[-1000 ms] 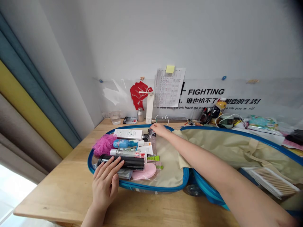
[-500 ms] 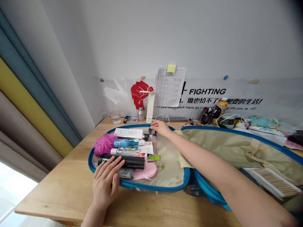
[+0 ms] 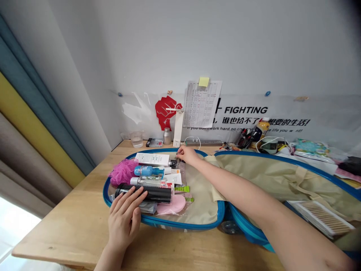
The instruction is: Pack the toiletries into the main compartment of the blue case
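Change: right hand point(image 3: 186, 154) has slid a little leftward along the far edge of the clear pouch point(image 3: 180, 171) since the earlier frames; left hand point(image 3: 124, 218) has stayed put.
Left grip: open, fingers flat, fingertips resting on the near end of the black bottle point(image 3: 146, 193); palm over the suitcase rim point(image 3: 180, 224).
Black bottle: lies flat, long axis running left to right, just ahead of the left hand, which is the nearer of the 2.
Pouch contents: black bottle nearest, then a clear bottle, a blue bottle point(image 3: 148, 171), a white box point(image 3: 152, 159) farthest; pink pad point(image 3: 172, 205) at the near right corner.
Right grip: fingers pinched shut on the pouch's far edge, beside the white box.
Key relation: pouch lies between the 2 hands, left at its near left corner, right at its far right corner.
Beside: pink bath pouf point(image 3: 122, 172), left of the pouch.
Beyond: wooden worktop point(image 3: 70, 226), cluttered at the far wall.
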The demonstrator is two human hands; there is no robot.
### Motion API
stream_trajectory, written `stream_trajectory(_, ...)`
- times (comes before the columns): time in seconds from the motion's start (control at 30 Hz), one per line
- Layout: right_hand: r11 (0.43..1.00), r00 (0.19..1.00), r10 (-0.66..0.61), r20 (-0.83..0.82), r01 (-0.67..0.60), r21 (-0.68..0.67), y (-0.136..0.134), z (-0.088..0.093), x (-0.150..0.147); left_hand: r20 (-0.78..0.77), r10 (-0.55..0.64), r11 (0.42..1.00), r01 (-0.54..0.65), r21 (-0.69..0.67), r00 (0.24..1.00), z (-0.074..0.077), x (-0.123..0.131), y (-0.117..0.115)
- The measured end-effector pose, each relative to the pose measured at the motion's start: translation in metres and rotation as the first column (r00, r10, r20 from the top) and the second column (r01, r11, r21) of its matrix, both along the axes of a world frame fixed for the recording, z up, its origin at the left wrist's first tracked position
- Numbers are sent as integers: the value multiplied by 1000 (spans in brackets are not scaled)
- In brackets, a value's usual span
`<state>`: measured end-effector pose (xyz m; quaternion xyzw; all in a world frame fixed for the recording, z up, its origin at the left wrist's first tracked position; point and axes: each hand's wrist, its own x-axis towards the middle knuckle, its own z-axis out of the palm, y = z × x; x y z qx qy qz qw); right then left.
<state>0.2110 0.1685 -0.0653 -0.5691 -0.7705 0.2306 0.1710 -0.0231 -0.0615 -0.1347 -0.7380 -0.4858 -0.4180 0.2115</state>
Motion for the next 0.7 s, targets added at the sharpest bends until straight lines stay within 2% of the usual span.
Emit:
stream_trajectory(0.23, 999, 999, -19, 45, 20, -25, -2, 2, 0, 12, 2, 1000, -2, 6, 1000, 0, 0, 0)
stream_trajectory(0.7, 998, 1000, -25, -1, 25, -64, -5, 3, -4, -29, 7, 1000, -6, 29, 1000, 0, 0, 2)
